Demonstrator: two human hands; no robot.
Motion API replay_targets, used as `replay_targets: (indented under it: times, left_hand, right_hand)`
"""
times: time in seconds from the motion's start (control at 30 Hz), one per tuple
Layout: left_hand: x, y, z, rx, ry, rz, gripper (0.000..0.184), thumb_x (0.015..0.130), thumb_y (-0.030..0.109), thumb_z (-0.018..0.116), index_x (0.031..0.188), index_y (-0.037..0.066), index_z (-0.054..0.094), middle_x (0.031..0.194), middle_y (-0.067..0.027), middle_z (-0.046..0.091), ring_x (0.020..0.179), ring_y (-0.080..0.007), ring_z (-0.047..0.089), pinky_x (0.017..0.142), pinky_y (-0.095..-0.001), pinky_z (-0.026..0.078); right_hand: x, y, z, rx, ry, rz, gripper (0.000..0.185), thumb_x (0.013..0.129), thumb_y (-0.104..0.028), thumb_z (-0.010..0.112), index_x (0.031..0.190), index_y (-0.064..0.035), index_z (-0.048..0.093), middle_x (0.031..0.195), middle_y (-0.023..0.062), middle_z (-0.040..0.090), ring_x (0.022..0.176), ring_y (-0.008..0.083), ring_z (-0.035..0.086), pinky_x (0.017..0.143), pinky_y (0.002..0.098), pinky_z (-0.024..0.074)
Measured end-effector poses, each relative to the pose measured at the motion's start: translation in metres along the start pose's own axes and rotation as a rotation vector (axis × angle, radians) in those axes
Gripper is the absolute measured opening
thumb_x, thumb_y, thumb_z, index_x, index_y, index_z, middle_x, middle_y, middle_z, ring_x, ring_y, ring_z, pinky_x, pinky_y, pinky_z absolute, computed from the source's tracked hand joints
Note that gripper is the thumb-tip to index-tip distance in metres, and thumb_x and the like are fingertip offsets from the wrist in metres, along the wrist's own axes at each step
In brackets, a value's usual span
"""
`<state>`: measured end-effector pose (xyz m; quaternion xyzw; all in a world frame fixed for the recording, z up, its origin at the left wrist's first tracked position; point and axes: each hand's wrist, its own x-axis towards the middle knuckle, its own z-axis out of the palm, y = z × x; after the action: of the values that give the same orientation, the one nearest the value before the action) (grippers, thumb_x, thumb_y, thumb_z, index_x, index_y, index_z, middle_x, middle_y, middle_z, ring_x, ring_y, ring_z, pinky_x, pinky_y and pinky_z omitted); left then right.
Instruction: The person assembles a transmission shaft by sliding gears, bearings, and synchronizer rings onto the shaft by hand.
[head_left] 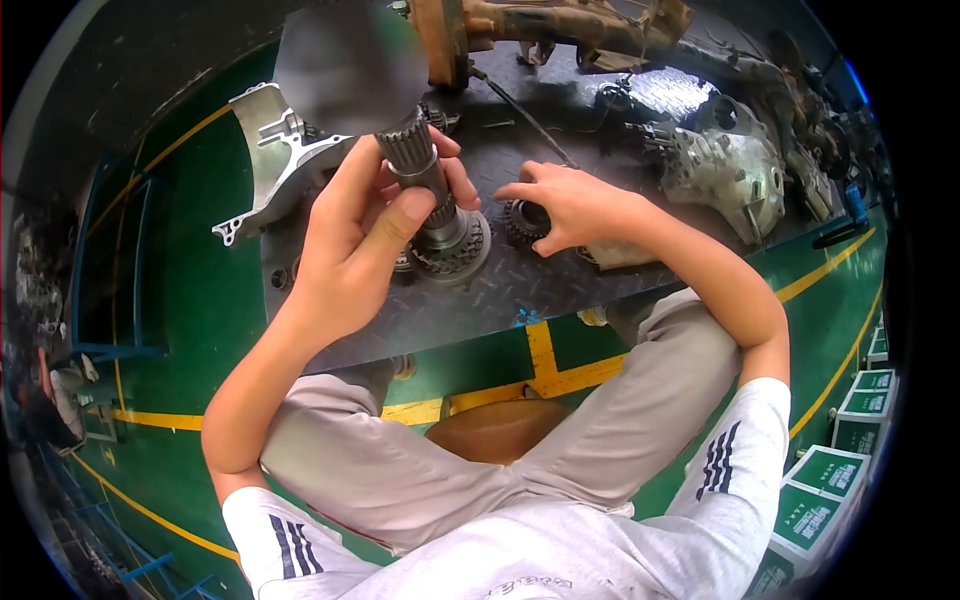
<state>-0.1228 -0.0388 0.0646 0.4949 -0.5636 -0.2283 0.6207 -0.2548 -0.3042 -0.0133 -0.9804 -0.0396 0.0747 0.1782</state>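
My left hand [365, 235] is closed around a splined metal shaft [410, 150], held nearly upright, thumb across its front. At the shaft's lower end is a wide toothed gear [450, 250], low over the bench; whether it rests there I cannot tell. To the right, my right hand [565, 205] is at a small dark gear [525, 220] on the bench. Its thumb and fingers are spread apart around the gear's edges; I cannot tell if they touch it. A blurred grey round shape [350, 65] covers the view above the shaft's top.
The dark patterned metal bench [480, 310] carries a cast housing [730, 180] at right and a silver casing piece [270, 160] at left. A rusty axle part [570, 30] lies across the back. Green-and-white boxes [820, 495] stand on the floor at right.
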Motion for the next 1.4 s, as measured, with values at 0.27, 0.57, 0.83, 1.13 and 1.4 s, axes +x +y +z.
replay_targets:
  times: [0.27, 0.57, 0.83, 1.13, 1.4]
  left_hand:
    - [-0.001, 0.000, -0.007, 0.020, 0.047, -0.024, 0.041, 0.110, 0.028, 0.055, 0.137, -0.003, 0.049, 0.109, -0.0167, 0.068, 0.104, -0.0259, 0.068, 0.100, -0.0412, 0.053]
    - [0.006, -0.004, -0.004, -0.009, 0.059, -0.025, 0.045, 0.109, 0.030, 0.057, 0.137, -0.004, 0.049, 0.107, -0.0158, 0.069, 0.102, -0.0227, 0.068, 0.097, -0.0372, 0.053]
    - [0.009, -0.004, 0.007, -0.103, 0.052, -0.056, 0.029, 0.107, 0.012, 0.059, 0.134, 0.002, 0.055, 0.104, -0.0073, 0.068, 0.102, -0.0148, 0.065, 0.093, -0.0302, 0.050]
    - [0.005, -0.001, 0.006, -0.074, 0.017, -0.075, 0.037, 0.106, 0.014, 0.060, 0.139, -0.002, 0.052, 0.112, -0.0149, 0.070, 0.104, -0.0207, 0.067, 0.098, -0.0362, 0.051]
    - [0.001, -0.007, 0.002, -0.195, 0.086, -0.185, 0.084, 0.081, -0.004, 0.084, 0.151, 0.001, 0.037, 0.146, -0.0098, 0.054, 0.137, -0.0209, 0.053, 0.119, -0.0407, 0.042]
  right_hand:
    - [-0.011, 0.005, -0.032, 0.161, -0.048, -0.042, 0.069, 0.073, -0.029, 0.082, 0.136, -0.0056, 0.065, 0.117, 0.0188, 0.065, 0.110, 0.0358, 0.065, 0.097, 0.0440, 0.0527]
    - [-0.033, -0.048, -0.145, 0.815, 0.438, -0.282, 0.078, 0.072, -0.039, 0.083, 0.136, -0.0030, 0.057, 0.126, 0.0131, 0.063, 0.106, 0.0219, 0.066, 0.091, 0.0366, 0.0577]
    - [-0.026, -0.153, -0.199, 0.631, 0.802, -0.498, 0.071, 0.074, -0.024, 0.085, 0.133, 0.0003, 0.055, 0.119, 0.0134, 0.065, 0.104, 0.0196, 0.066, 0.091, 0.0364, 0.0572]
    - [-0.016, -0.188, -0.181, 0.347, 0.656, -0.381, 0.074, 0.074, -0.020, 0.087, 0.134, 0.0026, 0.052, 0.112, 0.0116, 0.066, 0.101, 0.0165, 0.065, 0.094, 0.0347, 0.0560]
    - [-0.005, -0.136, -0.136, 0.155, 0.534, -0.313, 0.077, 0.061, -0.024, 0.089, 0.131, -0.0055, 0.061, 0.122, 0.0074, 0.065, 0.105, 0.0195, 0.065, 0.085, 0.0322, 0.0542]
